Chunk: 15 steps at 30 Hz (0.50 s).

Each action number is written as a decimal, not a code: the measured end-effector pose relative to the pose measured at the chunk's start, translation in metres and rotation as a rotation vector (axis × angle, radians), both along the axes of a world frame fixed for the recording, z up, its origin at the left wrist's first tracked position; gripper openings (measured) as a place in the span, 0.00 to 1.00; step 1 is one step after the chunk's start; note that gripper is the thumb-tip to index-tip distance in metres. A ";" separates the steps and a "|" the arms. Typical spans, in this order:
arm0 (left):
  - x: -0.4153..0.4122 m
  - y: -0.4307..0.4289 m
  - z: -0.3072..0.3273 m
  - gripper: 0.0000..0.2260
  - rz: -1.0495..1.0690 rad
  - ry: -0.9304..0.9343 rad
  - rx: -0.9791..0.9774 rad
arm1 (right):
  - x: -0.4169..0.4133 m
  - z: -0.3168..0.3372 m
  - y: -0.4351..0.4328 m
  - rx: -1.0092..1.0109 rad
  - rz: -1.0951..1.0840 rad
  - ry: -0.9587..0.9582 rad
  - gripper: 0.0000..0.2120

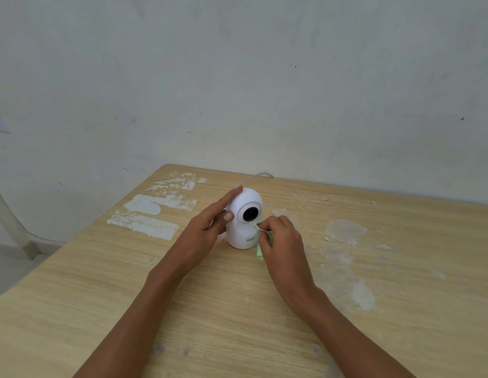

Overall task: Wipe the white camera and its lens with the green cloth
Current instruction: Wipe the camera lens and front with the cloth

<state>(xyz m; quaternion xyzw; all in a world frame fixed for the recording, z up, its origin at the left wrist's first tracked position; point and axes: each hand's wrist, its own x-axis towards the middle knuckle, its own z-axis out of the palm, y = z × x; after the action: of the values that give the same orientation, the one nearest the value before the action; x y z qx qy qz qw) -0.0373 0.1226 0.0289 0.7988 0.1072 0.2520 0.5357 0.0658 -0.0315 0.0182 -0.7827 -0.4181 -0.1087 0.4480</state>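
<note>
- Left hand (pixel 210 223) cups the small white dome-shaped plastic camera (pixel 244 219) from its left, fingers spread, thumb on its front
- Camera stands upright near the pale wooden desk's (pixel 101 296) far edge, black round lens (pixel 249 214) facing the person
- Right hand (pixel 281 241) pinches the crumpled light green cloth (pixel 259 252), fingers curled closed, against the camera's lower right side

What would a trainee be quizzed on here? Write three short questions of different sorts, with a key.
1. True or false: the left hand rests on the white camera.
2. Which hand holds the green cloth? A) left B) right C) neither
3. Fill in: the cloth touches the camera just below and right of its black ____.

Key: 1 true. 2 B, the right hand pinches it. 3 lens.
</note>
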 end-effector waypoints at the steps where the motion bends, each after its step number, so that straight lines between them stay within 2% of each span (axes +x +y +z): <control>1: 0.000 -0.001 0.001 0.22 0.003 0.006 -0.005 | -0.002 -0.001 0.001 -0.043 0.039 -0.011 0.05; 4: -0.002 -0.004 0.001 0.23 0.011 0.016 0.001 | -0.011 -0.004 -0.004 -0.142 0.173 -0.024 0.05; 7: -0.006 -0.008 0.005 0.26 0.041 0.037 0.032 | -0.009 0.004 -0.017 -0.029 0.137 0.179 0.04; 10: -0.013 -0.015 0.010 0.28 0.175 0.059 0.117 | -0.003 0.010 -0.026 0.057 0.068 0.339 0.04; 13: -0.019 -0.021 0.013 0.25 0.379 -0.012 0.120 | 0.004 0.011 -0.023 0.031 -0.006 0.311 0.05; 15: -0.021 -0.025 0.013 0.23 0.413 0.014 0.129 | 0.004 0.010 -0.015 -0.025 -0.018 0.286 0.07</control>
<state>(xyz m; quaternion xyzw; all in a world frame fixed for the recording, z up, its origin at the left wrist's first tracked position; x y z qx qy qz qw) -0.0584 0.0980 0.0419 0.7941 0.2561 0.3572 0.4198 0.0696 -0.0465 0.0280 -0.7997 -0.3440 0.0053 0.4921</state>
